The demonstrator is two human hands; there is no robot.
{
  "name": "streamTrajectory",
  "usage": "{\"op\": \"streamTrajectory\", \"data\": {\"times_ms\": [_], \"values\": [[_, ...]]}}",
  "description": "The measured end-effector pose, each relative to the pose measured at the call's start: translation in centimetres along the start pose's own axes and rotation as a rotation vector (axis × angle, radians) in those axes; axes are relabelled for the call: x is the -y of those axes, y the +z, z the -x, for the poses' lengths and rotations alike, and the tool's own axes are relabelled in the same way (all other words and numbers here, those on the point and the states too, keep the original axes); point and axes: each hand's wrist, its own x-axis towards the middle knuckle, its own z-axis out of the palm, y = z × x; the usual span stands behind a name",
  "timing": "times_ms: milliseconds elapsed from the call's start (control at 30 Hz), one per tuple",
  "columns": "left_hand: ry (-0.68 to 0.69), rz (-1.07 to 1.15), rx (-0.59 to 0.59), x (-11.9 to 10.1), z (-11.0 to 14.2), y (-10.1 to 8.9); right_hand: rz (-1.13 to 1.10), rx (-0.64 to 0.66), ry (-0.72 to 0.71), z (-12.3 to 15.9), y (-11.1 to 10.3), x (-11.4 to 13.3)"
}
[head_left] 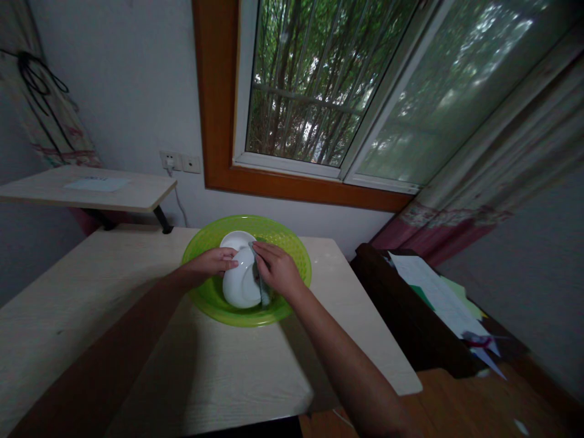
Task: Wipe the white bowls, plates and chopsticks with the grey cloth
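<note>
A wide lime-green plastic basin sits on the table. Inside it, my left hand is closed on the rim of a white bowl, tilted on its side. My right hand is closed on a greyish cloth, pressed against the right side of that bowl. A second white dish lies behind it, partly covered by the bowl and my fingers. What lies under the bowl is hidden.
The pale wooden table has a raised shelf at the back left, with a sheet of paper on it. Behind stand a wall socket and a window. Papers lie on dark furniture at the right.
</note>
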Motion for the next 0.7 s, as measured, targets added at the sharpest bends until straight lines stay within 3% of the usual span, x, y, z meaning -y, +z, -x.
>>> {"op": "streamTrajectory", "data": {"times_ms": [167,267,500,600,700], "values": [[0.057,-0.023,0.024,0.3,-0.2,-0.1,-0.046,0.081,-0.167,0.1,0.2,1.1],[0.054,-0.034,0.011,0.3,-0.3,-0.1,-0.043,0.082,-0.161,0.0,0.2,1.2],[0.028,-0.045,0.01,0.6,-0.2,-0.4,0.01,-0.042,0.155,-0.2,0.0,-0.3],[0.021,-0.053,0.007,0.8,-0.3,-0.6,0.062,-0.038,0.329,-0.2,0.1,-1.0],[0.013,-0.044,0.013,0.9,-0.4,-0.6,0.089,-0.012,0.378,-0.3,0.1,-1.2]]}}
